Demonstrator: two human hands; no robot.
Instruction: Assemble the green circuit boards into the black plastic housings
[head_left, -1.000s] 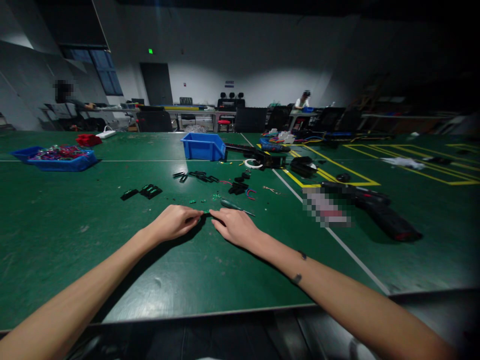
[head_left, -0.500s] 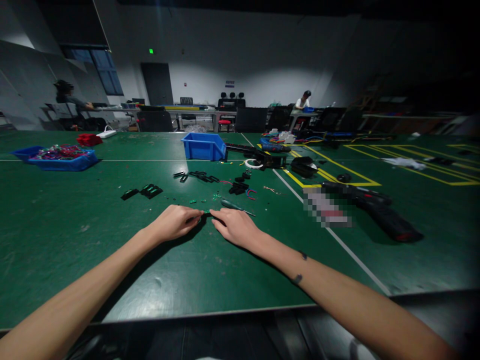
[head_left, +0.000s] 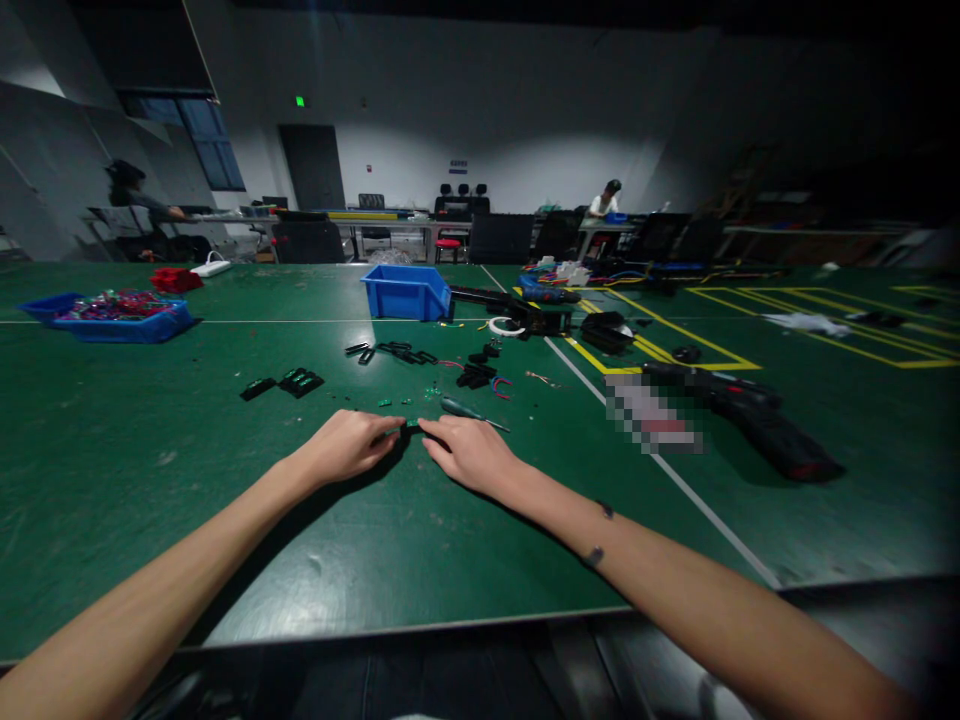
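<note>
My left hand (head_left: pixel 360 440) and my right hand (head_left: pixel 465 450) meet fingertip to fingertip low over the green table. Between them is a small black part with a green circuit board (head_left: pixel 412 424) on it, gripped from both sides; fingers cover its ends. Just beyond my right hand lies a screwdriver (head_left: pixel 463 408). Tiny green boards (head_left: pixel 385 403) are scattered past my fingertips. Farther left rest several black pieces with green boards in them (head_left: pixel 300 382). Black rectangular frames (head_left: pixel 405 352) lie beyond, beside a cluster of small black parts (head_left: pixel 477 374) with red and blue wires.
A blue bin (head_left: pixel 406 294) stands at the table's middle back. Blue trays of colourful small parts (head_left: pixel 124 308) sit at left near a red object (head_left: pixel 176 279). At right is a black power tool (head_left: pixel 750 410), past a blurred-out patch. Two people work in the background.
Both hands keep their places around the small black part. The whole view has shifted very slightly; nothing on the table has visibly moved.
</note>
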